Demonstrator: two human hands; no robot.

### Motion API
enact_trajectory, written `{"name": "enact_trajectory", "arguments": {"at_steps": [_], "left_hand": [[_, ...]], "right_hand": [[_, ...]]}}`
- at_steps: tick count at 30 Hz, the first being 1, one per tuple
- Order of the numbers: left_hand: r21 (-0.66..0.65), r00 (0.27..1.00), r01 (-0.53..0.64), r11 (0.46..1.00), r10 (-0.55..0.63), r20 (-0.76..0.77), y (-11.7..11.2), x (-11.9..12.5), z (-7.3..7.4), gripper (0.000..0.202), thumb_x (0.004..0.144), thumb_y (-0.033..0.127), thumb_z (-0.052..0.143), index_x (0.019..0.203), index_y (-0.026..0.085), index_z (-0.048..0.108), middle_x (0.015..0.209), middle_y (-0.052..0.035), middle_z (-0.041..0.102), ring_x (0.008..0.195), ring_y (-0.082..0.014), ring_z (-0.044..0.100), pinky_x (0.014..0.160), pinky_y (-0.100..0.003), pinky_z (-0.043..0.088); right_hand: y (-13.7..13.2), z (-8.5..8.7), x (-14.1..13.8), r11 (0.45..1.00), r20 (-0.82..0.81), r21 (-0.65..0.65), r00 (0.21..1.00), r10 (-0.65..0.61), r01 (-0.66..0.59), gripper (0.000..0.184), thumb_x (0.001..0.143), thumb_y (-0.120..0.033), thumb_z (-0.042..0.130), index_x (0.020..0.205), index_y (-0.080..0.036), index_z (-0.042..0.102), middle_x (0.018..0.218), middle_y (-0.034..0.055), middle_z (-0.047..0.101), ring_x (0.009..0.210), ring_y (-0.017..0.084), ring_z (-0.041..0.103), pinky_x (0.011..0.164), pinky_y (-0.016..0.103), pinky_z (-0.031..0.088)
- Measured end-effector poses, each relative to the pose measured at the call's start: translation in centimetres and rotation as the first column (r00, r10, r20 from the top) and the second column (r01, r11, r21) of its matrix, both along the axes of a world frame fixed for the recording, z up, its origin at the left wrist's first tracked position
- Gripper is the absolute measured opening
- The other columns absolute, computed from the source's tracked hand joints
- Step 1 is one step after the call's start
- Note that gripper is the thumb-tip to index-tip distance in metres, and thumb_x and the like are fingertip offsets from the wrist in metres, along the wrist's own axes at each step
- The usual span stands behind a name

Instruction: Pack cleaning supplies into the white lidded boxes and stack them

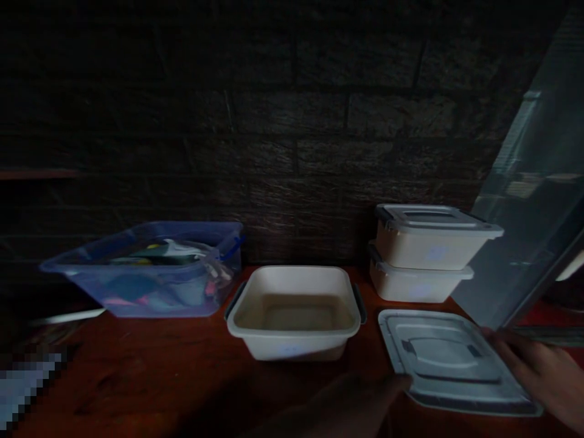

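Observation:
A pale plastic storage-box lid (449, 353) lies at the right, low over the wooden table. My left hand (347, 404), dark and partly cut off by the bottom of the view, has its fingertips closed on the lid's near left corner. At the right edge my right hand (538, 371) grips the opposite side, some of its fingers hidden. Left of the lid stands an uncovered cream plastic box (296, 340) with dark side handles; its inside looks bare. Neither hand touches this box.
Two lidded cream boxes (431, 246) are stacked behind the lid. To the left, a translucent blue bin (150, 292) holds mixed items. A dark brick wall (292, 134) closes off the back of the wooden table (137, 371). A grey panel (511, 231) leans at the right.

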State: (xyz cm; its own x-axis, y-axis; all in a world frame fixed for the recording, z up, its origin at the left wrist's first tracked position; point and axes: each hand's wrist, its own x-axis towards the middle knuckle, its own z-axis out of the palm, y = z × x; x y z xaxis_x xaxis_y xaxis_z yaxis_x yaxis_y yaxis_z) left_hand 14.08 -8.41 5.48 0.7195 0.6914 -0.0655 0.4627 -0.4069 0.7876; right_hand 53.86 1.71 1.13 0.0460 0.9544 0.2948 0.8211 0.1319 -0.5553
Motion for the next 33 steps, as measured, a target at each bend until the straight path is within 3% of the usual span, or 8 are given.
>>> {"name": "enact_trajectory", "arguments": {"at_steps": [2,4,8,11,14,19,25,33], "left_hand": [[-0.017,0.997,-0.056,0.998,0.057,0.043,-1.8,-3.3,2.0,0.045,0.098,0.044,0.059,0.141,0.035,0.064,0.094,-0.0064,0.081,0.073,-0.0206,0.073,0.063,-0.028,0.052],[0.018,0.945,-0.315,0.949,0.312,0.098,-3.0,-7.0,4.2,0.037,0.097,0.049,0.060,0.125,0.032,0.075,0.094,-0.0070,0.079,0.077,-0.0204,0.072,0.062,-0.026,0.051],[0.039,0.636,-0.712,0.701,0.621,0.457,-1.2,-14.7,6.6,0.030,0.098,0.043,0.058,0.098,0.020,0.078,0.056,0.0017,0.060,0.050,-0.0125,0.052,0.050,-0.022,0.041],[0.029,0.494,-0.825,0.564,0.695,0.523,2.6,-19.5,6.6,0.027,0.093,0.042,0.065,0.095,0.017,0.075,0.062,0.0023,0.061,0.054,-0.0115,0.052,0.051,-0.021,0.038],[0.075,0.527,-0.823,0.563,0.708,0.471,5.8,-22.1,5.9,0.029,0.089,0.041,0.068,0.100,0.014,0.074,0.083,-0.0040,0.072,0.072,-0.0164,0.063,0.062,-0.023,0.046],[0.043,0.626,-0.741,0.670,0.666,0.406,7.3,-22.7,3.5,0.037,0.092,0.045,0.064,0.113,0.016,0.073,0.112,-0.0097,0.076,0.105,-0.0266,0.069,0.090,-0.035,0.052],[-0.162,0.515,-0.740,0.652,0.706,0.487,7.0,-22.8,0.9,0.046,0.090,0.042,0.069,0.131,0.022,0.068,0.128,-0.0081,0.073,0.117,-0.0284,0.067,0.093,-0.034,0.050],[-0.385,0.436,-0.659,0.646,0.746,0.503,6.5,-23.5,-0.3,0.050,0.091,0.040,0.068,0.139,0.026,0.065,0.137,-0.0078,0.070,0.124,-0.0331,0.064,0.098,-0.038,0.048]], "right_hand": [[-1.0,2.2,-4.3,0.989,-0.008,-0.019,0.989,0.145,-0.145,0.039,0.084,-0.062,0.061,0.089,-0.030,0.082,0.099,0.0173,0.080,0.094,0.043,0.075,0.082,0.054,0.057],[-1.7,4.0,-8.9,0.969,-0.021,-0.047,0.970,0.244,-0.244,0.043,0.087,-0.064,0.060,0.095,-0.026,0.080,0.096,0.0133,0.080,0.088,0.039,0.075,0.078,0.049,0.058],[-1.3,6.0,-17.2,0.933,-0.117,-0.088,0.934,0.339,-0.350,0.053,0.097,-0.061,0.050,0.134,-0.026,0.065,0.099,0.0083,0.079,0.072,0.026,0.073,0.065,0.037,0.056],[0.6,6.7,-22.2,0.889,-0.178,0.050,0.872,0.457,-0.455,0.052,0.100,-0.056,0.049,0.140,-0.025,0.062,0.119,0.0099,0.076,0.100,0.029,0.073,0.082,0.039,0.058],[3.1,7.0,-26.0,0.851,-0.180,0.049,0.833,0.523,-0.524,0.043,0.099,-0.054,0.051,0.116,-0.023,0.076,0.110,0.0096,0.078,0.107,0.032,0.071,0.092,0.043,0.055],[6.0,6.5,-29.5,0.882,-0.256,0.048,0.848,0.465,-0.469,0.032,0.096,-0.046,0.057,0.107,-0.024,0.078,0.108,0.0084,0.079,0.102,0.031,0.073,0.092,0.046,0.055],[5.7,5.9,-30.3,0.863,-0.401,0.041,0.783,0.477,-0.504,0.039,0.095,-0.050,0.060,0.119,-0.023,0.075,0.121,0.0088,0.077,0.115,0.031,0.069,0.104,0.046,0.050],[5.4,3.1,-28.6,0.861,-0.678,-0.086,0.663,0.319,-0.501,0.049,0.094,-0.052,0.060,0.138,-0.030,0.066,0.131,0.0063,0.073,0.122,0.035,0.067,0.098,0.047,0.054]]}}
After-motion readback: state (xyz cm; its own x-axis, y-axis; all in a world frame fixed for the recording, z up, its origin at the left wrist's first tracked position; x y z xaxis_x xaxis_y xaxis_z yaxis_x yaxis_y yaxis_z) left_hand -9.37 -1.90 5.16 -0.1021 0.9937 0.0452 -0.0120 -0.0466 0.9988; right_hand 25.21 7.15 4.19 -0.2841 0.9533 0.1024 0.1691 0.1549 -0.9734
